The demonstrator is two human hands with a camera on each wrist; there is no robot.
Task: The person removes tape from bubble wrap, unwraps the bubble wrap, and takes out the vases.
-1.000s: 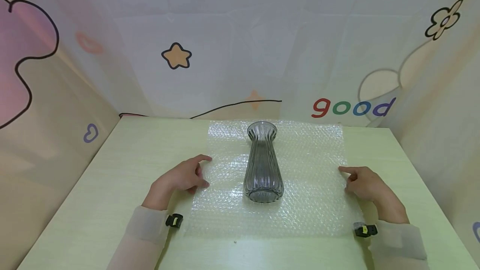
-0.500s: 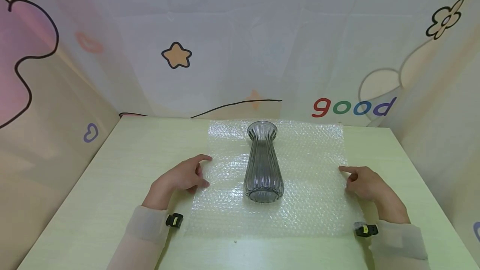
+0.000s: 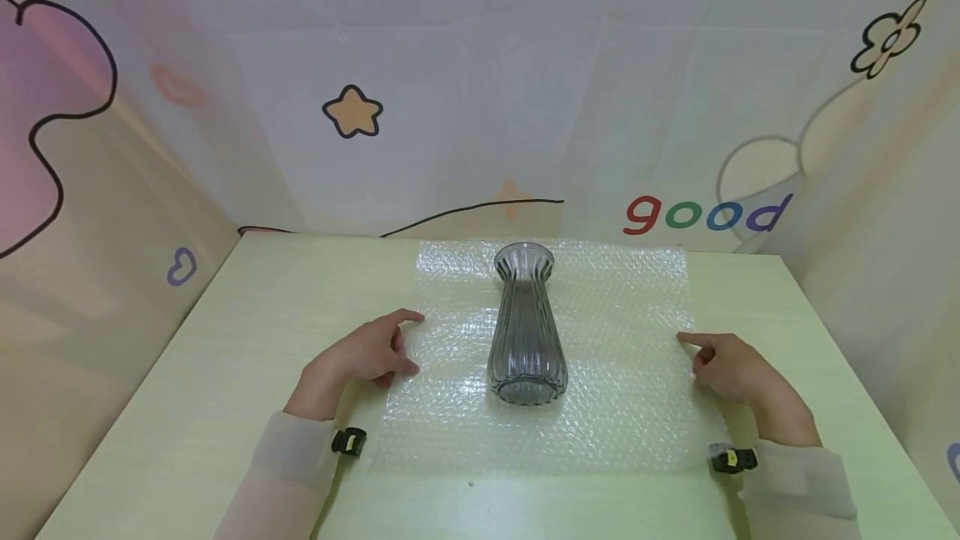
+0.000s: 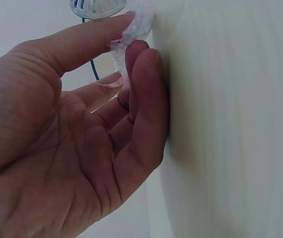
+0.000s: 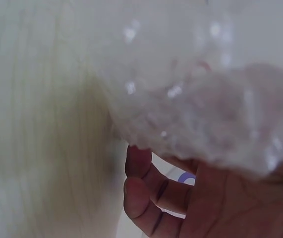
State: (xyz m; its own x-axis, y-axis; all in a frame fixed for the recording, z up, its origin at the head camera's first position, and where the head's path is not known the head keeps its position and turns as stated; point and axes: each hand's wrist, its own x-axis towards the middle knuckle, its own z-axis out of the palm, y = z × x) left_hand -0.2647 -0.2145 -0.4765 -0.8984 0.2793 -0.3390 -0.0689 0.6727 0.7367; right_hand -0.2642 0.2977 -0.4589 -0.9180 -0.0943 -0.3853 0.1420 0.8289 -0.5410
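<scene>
In the head view, a grey ribbed glass vase (image 3: 527,323) lies on its side on a sheet of clear bubble wrap (image 3: 622,407), its flared mouth toward the back wall. My left hand (image 3: 367,350) is at the sheet's left edge, index finger extended; in the left wrist view the wrap's edge (image 4: 137,27) sits between the thumb and curled fingers. At the right edge my right hand (image 3: 731,365) also has its index finger on the wrap. Bubble wrap (image 5: 196,109) hides much of that hand in the right wrist view, with curled fingertips (image 5: 137,196) below it.
The sheet and vase are on a pale wooden table (image 3: 247,340). A printed curtain (image 3: 465,107) borders the table at the back and both sides. Both wrists carry a small black device, one at the left cuff (image 3: 348,442) and one at the right cuff (image 3: 733,461).
</scene>
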